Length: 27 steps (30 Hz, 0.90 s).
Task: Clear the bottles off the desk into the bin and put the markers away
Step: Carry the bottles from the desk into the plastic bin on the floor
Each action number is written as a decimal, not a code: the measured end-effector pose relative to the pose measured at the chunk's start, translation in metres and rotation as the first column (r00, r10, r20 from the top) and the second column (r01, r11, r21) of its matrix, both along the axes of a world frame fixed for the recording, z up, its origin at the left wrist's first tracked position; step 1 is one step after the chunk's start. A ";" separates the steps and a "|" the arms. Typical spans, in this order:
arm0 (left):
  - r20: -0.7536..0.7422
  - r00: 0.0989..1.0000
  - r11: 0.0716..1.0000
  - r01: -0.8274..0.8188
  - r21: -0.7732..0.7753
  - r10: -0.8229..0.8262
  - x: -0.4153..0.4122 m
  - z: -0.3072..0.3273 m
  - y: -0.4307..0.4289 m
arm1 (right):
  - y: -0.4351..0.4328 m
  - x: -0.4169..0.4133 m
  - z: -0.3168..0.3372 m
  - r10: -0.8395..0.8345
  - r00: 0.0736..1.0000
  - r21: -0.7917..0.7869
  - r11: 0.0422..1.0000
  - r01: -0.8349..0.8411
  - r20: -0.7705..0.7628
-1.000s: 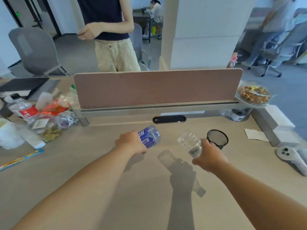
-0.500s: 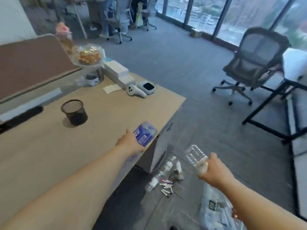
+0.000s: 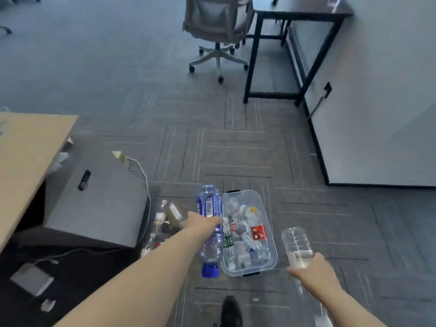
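A clear plastic bin (image 3: pixel 272 258) sits on the carpet, holding several empty bottles. My left hand (image 3: pixel 203 224) grips a blue-tinted bottle (image 3: pixel 209 206) by its middle, blue cap toward me, just left of the bin's rim. My right hand (image 3: pixel 311 271) holds a clear bottle (image 3: pixel 296 241) with a little liquid in it, to the right of the bin. Both bottles hang above the floor. No markers can be made out on the strip of desk (image 3: pixel 26 156) at the left.
A grey cabinet (image 3: pixel 94 208) stands under the desk, with a white cable and a pile of small bottles (image 3: pixel 165 220) on the floor beside it. An office chair (image 3: pixel 218 29) and a black-framed table (image 3: pixel 295 31) stand farther off. A white wall panel (image 3: pixel 377 102) is at the right.
The view has swung from the desk down to the floor. Both hands carried their bottles off the desk and now hold them either side of the bin.
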<state>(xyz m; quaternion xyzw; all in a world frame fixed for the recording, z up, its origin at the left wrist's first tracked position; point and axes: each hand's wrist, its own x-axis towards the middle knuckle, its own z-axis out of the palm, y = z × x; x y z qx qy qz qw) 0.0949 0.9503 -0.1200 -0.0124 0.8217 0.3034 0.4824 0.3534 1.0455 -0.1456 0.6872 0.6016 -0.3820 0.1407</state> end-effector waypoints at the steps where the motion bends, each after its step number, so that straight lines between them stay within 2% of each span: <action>1: 0.021 1.000 1.000 -0.005 -0.030 0.005 0.012 -0.016 0.012 | 0.009 0.010 -0.015 -0.019 1.000 -0.025 1.000 0.019 0.009; 6: 0.015 1.000 0.993 0.009 -0.117 -0.007 0.046 -0.067 0.053 | 0.037 0.028 -0.070 -0.055 0.998 -0.089 0.994 0.055 0.011; 11: 0.020 0.997 0.997 -0.070 -0.016 0.070 0.048 -0.098 0.077 | 0.044 0.016 -0.102 -0.074 0.996 -0.145 0.987 0.065 -0.056; 17: -0.028 0.999 0.997 0.014 -0.075 -0.016 0.026 -0.093 0.058 | 0.039 -0.001 -0.099 -0.050 0.998 -0.182 0.982 0.041 -0.045; 27: -0.050 0.990 0.985 -0.136 -0.110 0.131 -0.022 -0.102 0.012 | 0.070 -0.051 -0.101 0.112 0.993 -0.114 0.987 -0.115 -0.037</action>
